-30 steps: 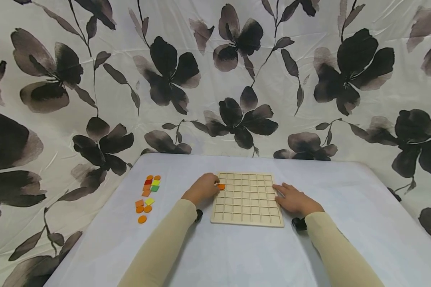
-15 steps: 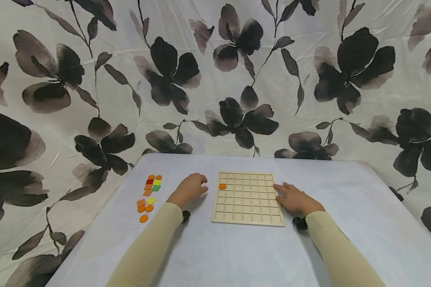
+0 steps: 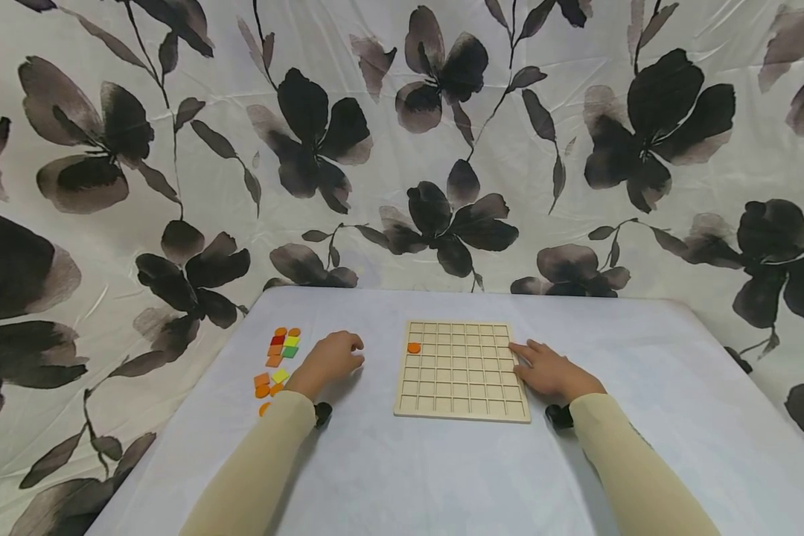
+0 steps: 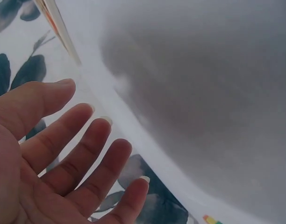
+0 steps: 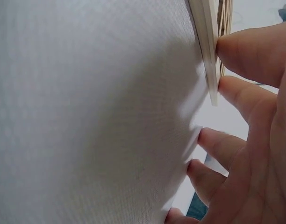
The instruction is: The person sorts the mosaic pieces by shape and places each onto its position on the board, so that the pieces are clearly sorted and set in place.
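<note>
My left hand (image 3: 328, 360) hovers over the table between the board and the coloured pieces, its fingers relaxed and holding nothing. In the left wrist view its palm (image 4: 21, 186) and spread fingers show plainly. A wooden grid board (image 3: 466, 383) lies flat in the middle of the table. One orange disc (image 3: 413, 348) sits in a cell of its left column, near the far edge. At the board's right edge rests my right hand (image 3: 553, 372); in the right wrist view thumb and index fingertips touch the board's side (image 5: 208, 51), the other fingers reaching down to the cloth.
Loose pieces lie on the left of the table: orange discs (image 3: 281, 332), a red square (image 3: 278, 340), a green square (image 3: 289, 352), yellow squares (image 3: 280, 376) and orange squares (image 3: 275, 361). My left forearm partly covers the nearest discs. A floral cloth (image 3: 455, 149) hangs behind the table.
My left hand has let go of the orange disc, leaving it on the board, and has moved left toward the loose pieces. My right hand has stayed at the board's edge.
</note>
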Available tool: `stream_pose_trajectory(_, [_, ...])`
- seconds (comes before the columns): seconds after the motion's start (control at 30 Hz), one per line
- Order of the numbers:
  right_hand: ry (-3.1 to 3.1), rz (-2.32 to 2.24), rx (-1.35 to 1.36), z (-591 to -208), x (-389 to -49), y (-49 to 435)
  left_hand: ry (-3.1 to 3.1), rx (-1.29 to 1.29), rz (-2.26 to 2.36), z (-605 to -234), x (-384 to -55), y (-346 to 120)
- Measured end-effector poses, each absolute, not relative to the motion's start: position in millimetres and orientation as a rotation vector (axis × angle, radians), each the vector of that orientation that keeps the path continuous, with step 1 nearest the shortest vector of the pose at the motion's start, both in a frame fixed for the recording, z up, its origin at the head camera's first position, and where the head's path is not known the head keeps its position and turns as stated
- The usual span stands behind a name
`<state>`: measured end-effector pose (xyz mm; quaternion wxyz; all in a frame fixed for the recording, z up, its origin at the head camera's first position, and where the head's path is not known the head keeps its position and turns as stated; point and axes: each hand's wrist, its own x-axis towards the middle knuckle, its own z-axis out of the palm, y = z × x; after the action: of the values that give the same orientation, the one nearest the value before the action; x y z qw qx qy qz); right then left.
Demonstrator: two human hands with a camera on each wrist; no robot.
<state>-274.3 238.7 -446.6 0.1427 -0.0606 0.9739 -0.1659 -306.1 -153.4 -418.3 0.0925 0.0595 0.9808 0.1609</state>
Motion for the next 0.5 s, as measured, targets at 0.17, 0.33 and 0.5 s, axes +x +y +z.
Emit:
stream_pose_trajectory(0.17, [2.814, -0.481, -0.163, -446.2, -274.2, 238.4, 2.917, 0.196, 0.450, -414.8, -302.2, -164.7])
stream_pose_trajectory(0.33, [2.815, -0.483, -0.162, -446.1, -273.9, 238.0, 2.919, 0.193, 0.420, -416.2, -299.2, -176.7])
stream_pose_trajectory(0.5, [2.809, -0.486, -0.168, -445.9, -273.9, 238.2, 2.914, 0.192, 0.406, -414.0, -294.6, -188.3])
